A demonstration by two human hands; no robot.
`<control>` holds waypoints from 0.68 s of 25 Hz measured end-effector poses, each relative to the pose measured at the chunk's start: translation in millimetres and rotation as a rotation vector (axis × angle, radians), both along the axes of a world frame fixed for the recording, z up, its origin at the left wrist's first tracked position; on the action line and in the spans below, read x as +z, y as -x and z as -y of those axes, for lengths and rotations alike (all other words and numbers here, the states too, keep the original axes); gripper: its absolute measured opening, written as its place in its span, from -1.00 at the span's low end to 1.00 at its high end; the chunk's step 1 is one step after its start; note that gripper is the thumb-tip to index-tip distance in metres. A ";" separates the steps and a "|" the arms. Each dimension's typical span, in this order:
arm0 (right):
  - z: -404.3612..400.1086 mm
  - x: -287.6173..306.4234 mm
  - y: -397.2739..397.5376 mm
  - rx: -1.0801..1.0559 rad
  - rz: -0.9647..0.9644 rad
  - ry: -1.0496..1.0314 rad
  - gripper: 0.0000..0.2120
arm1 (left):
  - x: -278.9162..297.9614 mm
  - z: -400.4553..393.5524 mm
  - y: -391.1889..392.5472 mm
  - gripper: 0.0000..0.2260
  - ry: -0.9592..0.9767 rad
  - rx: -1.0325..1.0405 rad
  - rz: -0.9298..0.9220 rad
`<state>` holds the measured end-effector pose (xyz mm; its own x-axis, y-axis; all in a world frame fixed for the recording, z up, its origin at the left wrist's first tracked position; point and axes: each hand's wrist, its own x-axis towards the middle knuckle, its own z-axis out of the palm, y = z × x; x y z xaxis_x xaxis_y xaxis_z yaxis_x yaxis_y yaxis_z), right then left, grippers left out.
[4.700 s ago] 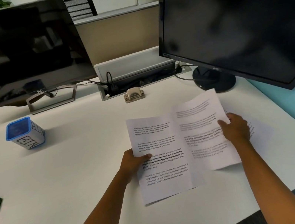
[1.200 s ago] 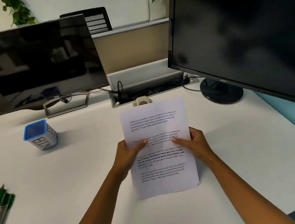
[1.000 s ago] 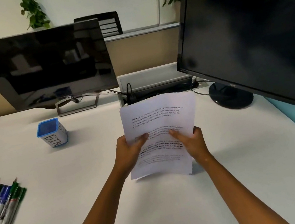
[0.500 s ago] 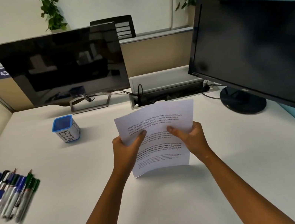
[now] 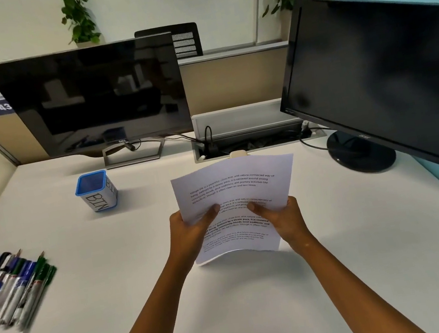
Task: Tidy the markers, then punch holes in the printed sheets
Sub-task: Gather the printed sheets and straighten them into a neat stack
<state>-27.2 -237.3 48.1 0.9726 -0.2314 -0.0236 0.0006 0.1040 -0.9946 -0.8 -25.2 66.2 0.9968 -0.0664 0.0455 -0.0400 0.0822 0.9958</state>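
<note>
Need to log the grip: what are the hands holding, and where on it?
Both hands hold the printed sheets: left hand at the left edge, right hand at the right edge, thumbs on the front.

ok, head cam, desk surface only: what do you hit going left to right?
markers → blue-rimmed cup marked BIN → left hand → printed sheets, gripped by both hands → right hand → round black monitor base.
</note>
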 end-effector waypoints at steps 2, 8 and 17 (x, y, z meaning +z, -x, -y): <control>3.5 0.5 -3.6 0.001 0.002 -0.003 -0.76 | 1.9 -3.0 -4.1 -0.72 0.012 0.006 0.008; 5.6 -20.1 -2.0 0.022 -0.036 0.008 -0.74 | -20.0 0.0 1.5 -0.70 -0.005 -0.009 -0.076; 8.3 -35.6 2.2 -0.143 -0.085 -0.361 -0.43 | -17.6 2.2 -5.0 -0.70 0.480 0.141 -0.155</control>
<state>-29.4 -245.6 12.5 0.9224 -0.3260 -0.2072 -0.0403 0.4522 -0.8910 4.2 -27.4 48.6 0.9920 0.0605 -0.1112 0.0619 0.5349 0.8426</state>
